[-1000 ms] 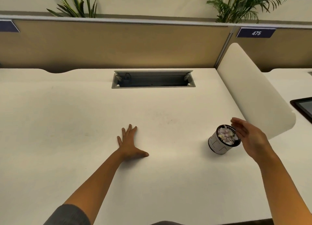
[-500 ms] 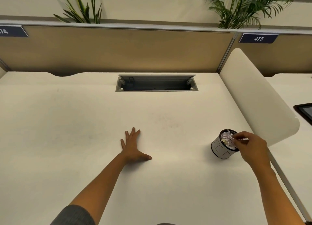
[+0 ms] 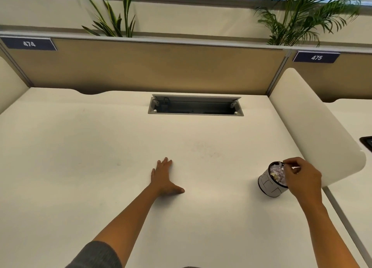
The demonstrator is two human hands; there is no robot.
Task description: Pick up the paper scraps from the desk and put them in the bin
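Your left hand (image 3: 164, 176) lies flat on the white bench (image 3: 80, 167) near the middle of the frame, fingers (image 3: 165, 162) straight and together, thumb spread to the side, holding nothing. Your right hand (image 3: 304, 179) is at the lower right, over the rim of the small round white bin with black trim (image 3: 268, 184). Its fingers are curled, and thumb and forefinger meet in a narrow pinch right at the bin's far edge; whether they hold the rim, a scrap or nothing, you cannot tell from here. The bin stands on the bench, tilted with its mouth toward your right hand, and it is full of crumpled white and pale-coloured paper scraps (image 3: 277, 174). Just beside the bin on the right rises the curved cream side screen (image 3: 314, 126). In the upper middle of the frame a grey rectangular cable tray (image 3: 195, 107) is set into the bench. Behind it runs the tan partition panel (image 3: 151, 66), with dark blue number plates reading 474 (image 3: 29, 44) at upper left and 475 (image 3: 316, 57) at upper right.
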